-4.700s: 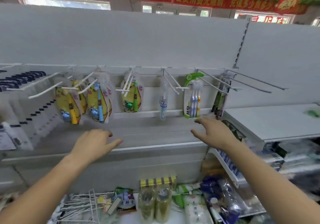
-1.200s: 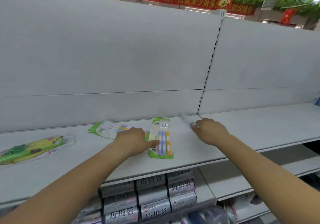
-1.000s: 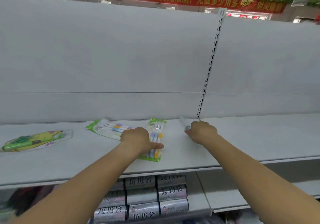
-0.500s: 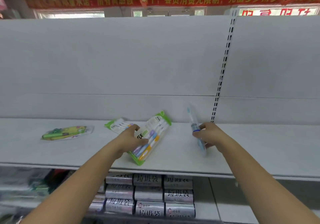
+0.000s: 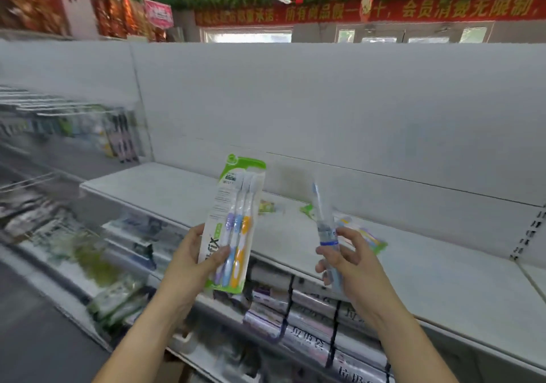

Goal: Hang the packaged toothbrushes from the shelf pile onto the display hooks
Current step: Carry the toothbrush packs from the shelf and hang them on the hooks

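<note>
SHOP AISLE: The left hand held a green-and-white card three-pack of toothbrushes upright above the front edge of a white metal shelf, grip clamped on its lower half w/ thumb across the face. Brush handles were purple, blue & orange, bristle heads up. Large dark lettering ran sideways beside the thumb, only "X" clear. The right hand pinched the lower part of a slim clear single toothbrush pack w/ blue trim, grip closed round it, top tilted slightly left; its print was too blurred to read. Both packs were off the shelf, near each other, not touching. Behind the right hand a green-edged flat pack lay on the shelf. Far left stood wire display hooks w/ hanging goods, blurred. Below the shelf sat silver rolls labelled 垃圾袋. Overhead hung a red banner, its yellow characters incl. 会员消费无限制.
</note>
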The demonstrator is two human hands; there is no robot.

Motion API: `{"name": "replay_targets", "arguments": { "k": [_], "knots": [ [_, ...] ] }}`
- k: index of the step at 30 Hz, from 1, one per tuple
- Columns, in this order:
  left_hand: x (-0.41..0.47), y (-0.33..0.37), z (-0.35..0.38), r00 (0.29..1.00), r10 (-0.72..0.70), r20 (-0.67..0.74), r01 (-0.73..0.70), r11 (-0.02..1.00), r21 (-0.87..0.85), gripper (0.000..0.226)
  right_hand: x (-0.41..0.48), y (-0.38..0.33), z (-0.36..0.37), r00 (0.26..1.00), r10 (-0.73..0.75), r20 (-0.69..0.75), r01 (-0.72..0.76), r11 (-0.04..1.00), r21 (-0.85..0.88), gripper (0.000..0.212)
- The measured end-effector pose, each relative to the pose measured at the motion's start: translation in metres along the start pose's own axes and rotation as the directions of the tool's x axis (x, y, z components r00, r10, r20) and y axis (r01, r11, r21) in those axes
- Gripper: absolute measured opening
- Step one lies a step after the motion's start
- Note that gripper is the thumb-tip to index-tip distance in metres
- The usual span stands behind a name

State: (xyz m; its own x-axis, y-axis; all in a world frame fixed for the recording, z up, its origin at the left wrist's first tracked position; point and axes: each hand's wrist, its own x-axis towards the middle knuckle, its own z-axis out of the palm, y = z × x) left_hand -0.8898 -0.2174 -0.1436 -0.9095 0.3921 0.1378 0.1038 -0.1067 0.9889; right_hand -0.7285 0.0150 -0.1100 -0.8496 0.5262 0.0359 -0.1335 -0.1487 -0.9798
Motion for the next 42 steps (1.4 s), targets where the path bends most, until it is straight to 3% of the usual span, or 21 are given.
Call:
{"name": "replay_targets", "arguments": {
  "k": [2, 4, 6, 8, 10, 18, 20, 21, 23, 24, 28, 32, 33, 37, 42],
  "knots": [
    [-0.014, -0.007, -0.044, 0.997, -0.005, -0.072, 0.004, 1.0, -0.007, 0.059, -0.001, 0.015, 0.039, 0.997, 0.026, 0.071, -0.027, 0.999, 0.017, 0.103],
    [-0.027, -0.012, -0.086, 0.992, -0.014, -0.122, 0.014, 1.0, 0.0, 0.055, 0.0, 0.031, 0.076, 0.989, 0.058, 0.135, -0.063, 0.998, 0.031, 0.106],
    [-0.039, -0.016, -0.126, 0.983, -0.023, -0.185, 0.02, 1.0, -0.016, 0.051, 0.001, 0.047, 0.113, 0.978, 0.094, 0.187, -0.11, 0.991, 0.077, 0.089],
    [-0.049, -0.02, -0.163, 0.968, -0.03, -0.251, 0.024, 0.999, -0.025, 0.047, 0.002, 0.061, 0.148, 0.962, 0.129, 0.24, -0.173, 0.97, 0.171, 0.057],
    [-0.06, -0.022, -0.197, 0.95, -0.034, -0.312, 0.031, 0.999, -0.016, 0.043, 0.002, 0.074, 0.183, 0.947, 0.15, 0.283, -0.214, 0.954, 0.21, 0.043],
    [-0.097, -0.027, -0.302, 0.889, -0.036, -0.457, 0.015, 0.999, -0.05, 0.041, -0.006, 0.11, 0.308, 0.88, 0.202, 0.429, -0.293, 0.944, 0.155, 0.054],
    [-0.105, -0.024, -0.324, 0.882, -0.033, -0.47, 0.012, 0.999, -0.048, 0.054, -0.01, 0.118, 0.337, 0.869, 0.181, 0.46, -0.247, 0.965, 0.087, 0.072],
    [-0.109, -0.022, -0.335, 0.878, -0.029, -0.477, 0.007, 0.999, -0.048, 0.071, -0.011, 0.122, 0.351, 0.867, 0.171, 0.468, -0.217, 0.975, 0.045, 0.073],
    [-0.115, -0.022, -0.355, 0.864, -0.04, -0.502, 0.015, 0.999, -0.052, 0.096, -0.013, 0.13, 0.375, 0.858, 0.156, 0.489, -0.165, 0.986, -0.025, 0.055],
    [-0.116, -0.022, -0.364, 0.853, -0.043, -0.52, 0.016, 0.998, -0.055, 0.096, -0.014, 0.133, 0.385, 0.852, 0.149, 0.502, -0.145, 0.988, -0.048, 0.047],
    [-0.112, -0.027, -0.39, 0.827, -0.021, -0.562, -0.019, 0.998, -0.064, 0.044, -0.009, 0.142, 0.422, 0.825, 0.154, 0.543, -0.159, 0.987, -0.039, 0.048],
    [-0.099, -0.03, -0.41, 0.804, -0.018, -0.594, -0.033, 0.997, -0.075, 0.046, 0.01, 0.152, 0.452, 0.776, 0.184, 0.604, -0.221, 0.975, -0.013, 0.086],
    [-0.093, -0.031, -0.416, 0.8, -0.018, -0.6, -0.032, 0.997, -0.073, 0.048, 0.017, 0.155, 0.459, 0.765, 0.192, 0.615, -0.236, 0.972, -0.01, 0.086],
    [-0.063, -0.037, -0.444, 0.791, -0.009, -0.612, -0.023, 0.999, -0.044, 0.046, 0.05, 0.167, 0.489, 0.71, 0.214, 0.671, -0.296, 0.955, 0.009, 0.049],
    [-0.004, -0.044, -0.473, 0.783, 0.0, -0.622, -0.007, 1.0, -0.009, 0.051, 0.109, 0.185, 0.529, 0.708, 0.218, 0.672, -0.23, 0.97, -0.072, 0.046]
  ]
}}
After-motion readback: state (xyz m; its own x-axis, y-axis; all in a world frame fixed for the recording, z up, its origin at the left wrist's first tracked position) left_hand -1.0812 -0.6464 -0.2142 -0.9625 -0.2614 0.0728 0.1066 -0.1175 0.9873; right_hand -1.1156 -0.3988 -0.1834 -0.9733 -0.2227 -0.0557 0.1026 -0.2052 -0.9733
